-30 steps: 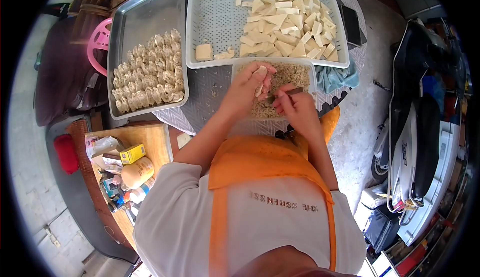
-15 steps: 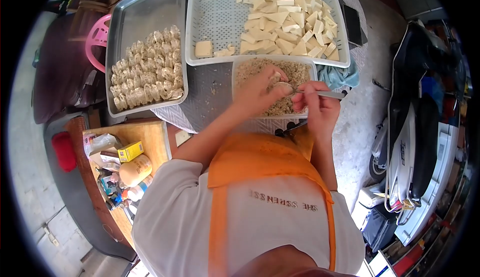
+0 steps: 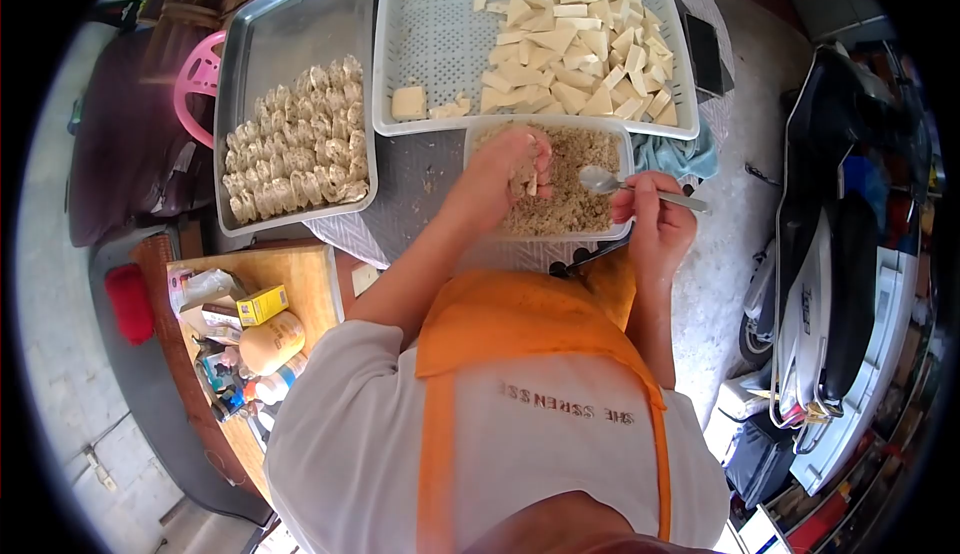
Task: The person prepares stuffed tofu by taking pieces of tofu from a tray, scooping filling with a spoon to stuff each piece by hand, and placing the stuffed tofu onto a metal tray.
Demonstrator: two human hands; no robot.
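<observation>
My right hand grips a metal spoon by its handle, the bowl over the right side of a clear tub of crumbly minced filling. Over the left side of that tub, my left hand is curled around a pale tofu piece. Part of this piece is hidden by my fingers. Behind the tub, a perforated plastic tray carries a heap of cut tofu pieces. To the left, rows of filled tofu pieces stand in a metal tray.
A light blue cloth lies by the tub's right side, and a dark phone-like slab rests beside the perforated tray. At lower left, a wooden table bears bottles and a yellow box. A scooter stands to the right.
My hands have moved apart: the left shifted slightly left with the tofu piece, while the right drew the spoon away toward the right and a little nearer to me.
</observation>
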